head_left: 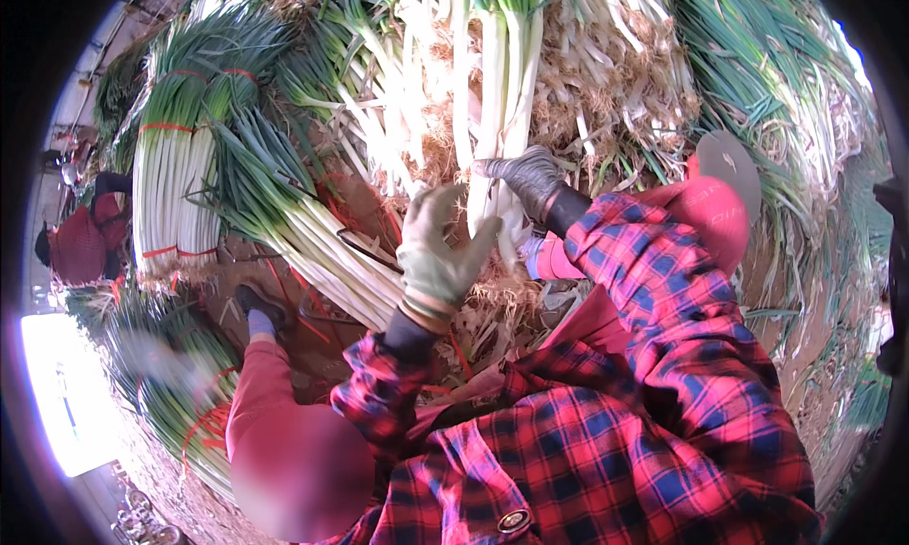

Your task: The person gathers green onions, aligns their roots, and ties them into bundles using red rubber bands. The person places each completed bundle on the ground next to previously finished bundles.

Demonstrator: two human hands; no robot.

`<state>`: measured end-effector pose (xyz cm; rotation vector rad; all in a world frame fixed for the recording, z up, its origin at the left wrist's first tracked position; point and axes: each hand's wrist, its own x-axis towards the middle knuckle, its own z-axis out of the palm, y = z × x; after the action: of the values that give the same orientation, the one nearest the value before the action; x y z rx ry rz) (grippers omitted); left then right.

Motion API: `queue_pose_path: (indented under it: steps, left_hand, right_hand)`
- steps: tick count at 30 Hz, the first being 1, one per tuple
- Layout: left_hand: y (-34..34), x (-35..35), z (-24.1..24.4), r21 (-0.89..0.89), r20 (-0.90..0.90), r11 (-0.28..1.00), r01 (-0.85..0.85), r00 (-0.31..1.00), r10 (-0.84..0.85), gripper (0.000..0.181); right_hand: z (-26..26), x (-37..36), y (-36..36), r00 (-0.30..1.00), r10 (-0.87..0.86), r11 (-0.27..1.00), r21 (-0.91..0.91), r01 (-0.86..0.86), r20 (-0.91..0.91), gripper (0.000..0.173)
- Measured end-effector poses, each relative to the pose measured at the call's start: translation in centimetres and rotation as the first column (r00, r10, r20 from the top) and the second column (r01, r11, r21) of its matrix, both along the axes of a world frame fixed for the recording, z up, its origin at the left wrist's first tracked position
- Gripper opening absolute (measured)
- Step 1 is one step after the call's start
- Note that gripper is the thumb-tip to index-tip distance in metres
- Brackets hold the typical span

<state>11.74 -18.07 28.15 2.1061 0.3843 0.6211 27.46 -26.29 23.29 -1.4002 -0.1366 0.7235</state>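
Observation:
My right hand (529, 179), in a dark grey glove, grips the white lower part of several long green onions (501, 97). Their green tops point away from me. A tangle of pale brown roots (508, 289) lies below that hand. My left hand (440, 254), in a pale green glove, is just left of these stalks, fingers and thumb apart and nothing between them. Beside it a loose row of green onions (319, 239) slants across a dark curved metal rod (369, 250), its white ends reaching toward my left wrist.
Heaped green onions with shaggy roots (618, 69) lie ahead. Bundles tied with red bands (174, 183) stand at left; more (206, 374) lie below them. Red strapping (312, 328) crosses the earth floor near my left foot (259, 310). Another person (82, 243) is at far left.

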Motion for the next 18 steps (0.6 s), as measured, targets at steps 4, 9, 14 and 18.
queue_pose_path:
  steps: [4,9,14,18]
  left_hand:
    - [-2.1,0.4,1.0,0.389,-0.316,0.900,0.195,0.946,-0.069,0.054]
    - [-2.2,4.4,-1.4,0.622,-0.704,0.688,0.374,0.652,0.282,0.047]
    - [-0.6,3.3,-1.6,0.620,-0.649,0.655,0.432,0.751,0.119,0.019]
    - [-0.7,1.9,-0.3,0.724,-0.559,0.569,0.391,0.815,0.151,0.012]
  right_hand:
    - [-4.2,0.1,1.5,0.997,-0.071,0.997,-0.028,0.071,0.031,0.025]
    - [-5.6,0.0,3.1,0.993,-0.096,0.995,0.029,0.099,-0.071,0.029]
    - [-4.4,-0.3,3.3,0.989,-0.011,0.989,0.142,0.033,-0.150,0.025]
    - [-3.3,-0.7,3.7,0.970,0.065,0.965,0.264,-0.002,-0.233,0.024]
